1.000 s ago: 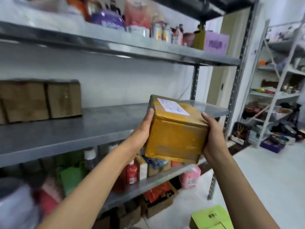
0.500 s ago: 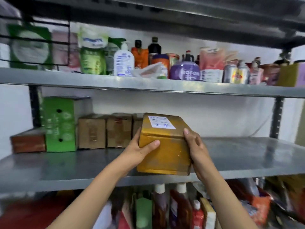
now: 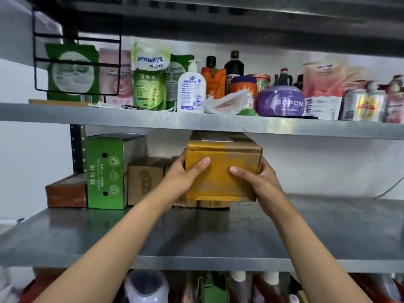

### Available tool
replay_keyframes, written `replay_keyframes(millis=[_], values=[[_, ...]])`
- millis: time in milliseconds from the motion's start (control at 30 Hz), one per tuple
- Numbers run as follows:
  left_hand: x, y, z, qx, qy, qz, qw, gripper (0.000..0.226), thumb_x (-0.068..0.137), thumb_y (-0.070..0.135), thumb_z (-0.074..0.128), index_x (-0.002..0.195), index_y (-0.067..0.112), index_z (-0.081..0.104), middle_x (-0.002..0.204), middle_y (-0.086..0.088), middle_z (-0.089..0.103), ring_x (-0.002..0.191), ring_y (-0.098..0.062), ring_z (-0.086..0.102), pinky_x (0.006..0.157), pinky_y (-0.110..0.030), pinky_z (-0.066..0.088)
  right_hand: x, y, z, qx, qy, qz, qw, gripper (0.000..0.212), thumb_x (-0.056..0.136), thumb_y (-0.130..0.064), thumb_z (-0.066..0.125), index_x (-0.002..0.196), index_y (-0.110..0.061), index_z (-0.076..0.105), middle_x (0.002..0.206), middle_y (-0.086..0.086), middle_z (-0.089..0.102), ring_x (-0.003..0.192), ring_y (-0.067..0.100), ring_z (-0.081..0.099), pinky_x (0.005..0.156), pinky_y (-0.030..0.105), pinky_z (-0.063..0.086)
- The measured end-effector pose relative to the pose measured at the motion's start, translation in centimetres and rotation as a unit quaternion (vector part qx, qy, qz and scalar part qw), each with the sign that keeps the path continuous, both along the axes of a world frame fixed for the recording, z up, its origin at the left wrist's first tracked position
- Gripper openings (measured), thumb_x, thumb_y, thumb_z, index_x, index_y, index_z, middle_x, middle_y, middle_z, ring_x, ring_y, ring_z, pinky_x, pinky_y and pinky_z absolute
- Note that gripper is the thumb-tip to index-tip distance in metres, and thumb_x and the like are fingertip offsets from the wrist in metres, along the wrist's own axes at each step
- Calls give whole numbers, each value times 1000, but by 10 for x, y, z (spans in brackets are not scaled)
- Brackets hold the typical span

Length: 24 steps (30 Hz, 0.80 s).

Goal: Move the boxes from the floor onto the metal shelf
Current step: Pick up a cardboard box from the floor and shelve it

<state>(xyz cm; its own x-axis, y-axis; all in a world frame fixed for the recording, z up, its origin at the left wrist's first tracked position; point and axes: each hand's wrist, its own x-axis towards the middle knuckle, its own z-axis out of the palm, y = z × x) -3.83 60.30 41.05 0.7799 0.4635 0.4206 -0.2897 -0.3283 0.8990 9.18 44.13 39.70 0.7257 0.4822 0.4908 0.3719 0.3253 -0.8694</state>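
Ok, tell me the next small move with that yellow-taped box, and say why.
Probably lower it onto the middle shelf. Both the left hand and the right hand hold the yellow-taped box by its sides, seemingly just above the shelf, in front of low brown boxes. The shelf is bare beneath and to the right.

Fingers of left hand (image 3: pixel 183 173) and right hand (image 3: pixel 260 178) hidden behind yellow box (image 3: pixel 220 171); only thumbs show. Box top cut by upper shelf edge (image 3: pixel 218 124). Small brown boxes (image 3: pixel 146 178) behind left hand partly covered. Cans (image 3: pixel 363 103) far right of right hand blurred. Bottles (image 3: pixel 238 285) below forearms cut by bottom edge.
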Motion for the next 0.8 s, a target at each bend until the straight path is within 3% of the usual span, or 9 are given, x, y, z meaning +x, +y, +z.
replay_keyframes(millis=[133, 333, 467, 567, 800], values=[[16, 15, 7, 12, -4, 0, 1000, 67, 70, 58, 67, 128, 34, 45, 116, 12, 59, 102, -10, 60, 80, -27, 53, 16, 12, 12, -9, 8, -2, 1000, 65, 60, -39, 86, 118, -32, 57, 113, -8, 68, 102, 16, 67, 86, 37, 58], [40, 29, 12, 5, 1, -2, 1000, 50, 75, 55, 67, 117, 37, 47, 112, 10, 62, 98, -10, 61, 80, -27, 52, 44, 29, 17, -5, 15, -9, 1000, 72, 59, -43, 87, 122, -26, 58, 113, -5, 70, 101, 18, 68, 87, 38, 58], [53, 42, 9, 6, 9, 4, 1000, 65, 77, 54, 66, 133, 31, 42, 118, 5, 60, 101, -13, 60, 78, -25, 50, 54, 42, 16, -20, 8, -3, 1000, 71, 62, -41, 85, 125, -24, 56, 114, -4, 69, 100, 16, 67, 78, 27, 56], [58, 55, 0, -2, 18, 7, 1000, 70, 78, 51, 66, 138, 30, 38, 115, 8, 57, 105, -18, 59, 85, -30, 50, 61, 51, 9, -36, 2, -6, 999, 67, 64, -38, 85, 123, -25, 56, 114, -6, 67, 100, 13, 65, 75, 22, 54], [54, 94, -3, 25, 19, 79, 996, 58, 85, 47, 63, 136, 31, 42, 114, 10, 54, 102, -16, 56, 85, -30, 47, 65, 93, 1, -56, -21, 7, 998, 61, 71, -39, 83, 124, -34, 54, 116, -11, 64, 103, 9, 63, 82, 25, 54]])
